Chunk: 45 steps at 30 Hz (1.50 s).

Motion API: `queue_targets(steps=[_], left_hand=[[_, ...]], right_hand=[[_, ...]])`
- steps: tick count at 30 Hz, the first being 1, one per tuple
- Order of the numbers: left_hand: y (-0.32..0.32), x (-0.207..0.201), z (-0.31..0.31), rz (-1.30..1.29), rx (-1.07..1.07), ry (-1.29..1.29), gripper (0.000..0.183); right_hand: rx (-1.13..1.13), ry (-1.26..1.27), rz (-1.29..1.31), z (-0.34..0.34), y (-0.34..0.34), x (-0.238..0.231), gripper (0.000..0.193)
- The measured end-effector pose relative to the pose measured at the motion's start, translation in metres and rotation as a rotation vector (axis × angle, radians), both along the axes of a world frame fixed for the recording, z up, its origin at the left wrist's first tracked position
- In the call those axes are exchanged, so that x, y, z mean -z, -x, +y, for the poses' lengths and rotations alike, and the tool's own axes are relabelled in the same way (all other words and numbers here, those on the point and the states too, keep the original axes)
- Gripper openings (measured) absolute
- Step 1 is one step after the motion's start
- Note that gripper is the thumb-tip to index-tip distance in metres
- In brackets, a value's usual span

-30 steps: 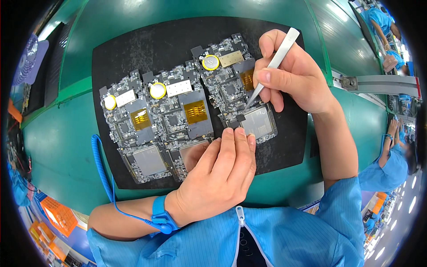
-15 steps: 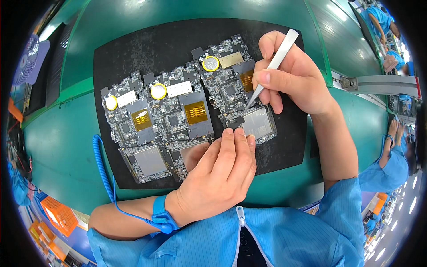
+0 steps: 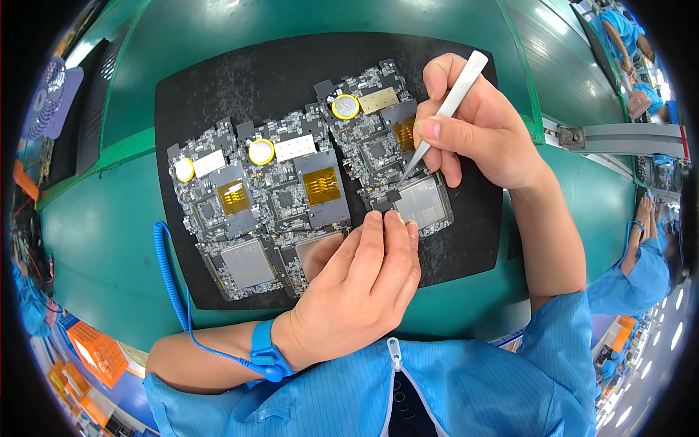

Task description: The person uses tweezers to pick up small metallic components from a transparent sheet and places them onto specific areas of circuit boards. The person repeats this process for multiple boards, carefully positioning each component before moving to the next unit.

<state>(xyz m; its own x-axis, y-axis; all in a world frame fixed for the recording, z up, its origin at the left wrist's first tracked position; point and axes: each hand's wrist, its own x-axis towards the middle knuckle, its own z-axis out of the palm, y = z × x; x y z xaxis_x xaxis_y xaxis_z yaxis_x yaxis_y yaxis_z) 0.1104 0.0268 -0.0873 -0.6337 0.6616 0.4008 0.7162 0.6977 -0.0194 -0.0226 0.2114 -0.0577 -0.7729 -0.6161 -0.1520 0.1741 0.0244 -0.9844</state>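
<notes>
Three dark circuit boards lie side by side, the left board (image 3: 207, 210), the middle board (image 3: 284, 198) and the right board (image 3: 376, 150). Each carries a round coin cell with a yellow rim, an amber film patch and a flat silvery plate. My left hand (image 3: 357, 284) rests with its fingers closed at the near edge of the right board; its fingertips press there and partly cover it. Between thumb and fingers of my right hand (image 3: 491, 138) is a pair of silver tweezers (image 3: 457, 93), tips down at the right board, beside a small black piece (image 3: 394, 196).
Beneath the boards is a black mat (image 3: 240, 80) on a green bench (image 3: 95, 240). A blue coiled cord (image 3: 162, 262) runs to the strap on my left wrist. A metal rail (image 3: 626, 138) stands at right; an orange basket (image 3: 97, 353) is at lower left.
Almost nothing differs. The mat and boards appear shifted very slightly in the picture, while both hands and the tweezers keep nearly the same places.
</notes>
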Motion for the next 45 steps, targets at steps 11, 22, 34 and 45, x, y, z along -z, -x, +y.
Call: queue_targets(steps=[11,22,34,45], left_hand=[[0.0003,0.0020,0.0029,-0.016,-0.035,-0.072,0.027],[-0.0009,0.0016,0.0013,0.036,0.005,-0.001,0.028],[-0.0009,0.0017,0.0004,0.032,0.016,-0.002,0.028],[-0.0010,0.0037,0.0039,-0.058,-0.042,-0.158,0.030]], right_hand=[[-0.020,-0.013,0.031,0.0011,0.0007,0.0013,0.022],[-0.011,0.025,-0.015,0.0024,0.0017,0.0027,0.024],[-0.015,0.018,0.009,0.0015,0.0006,0.0036,0.024],[-0.009,0.026,0.013,0.0007,0.0001,0.0018,0.023]])
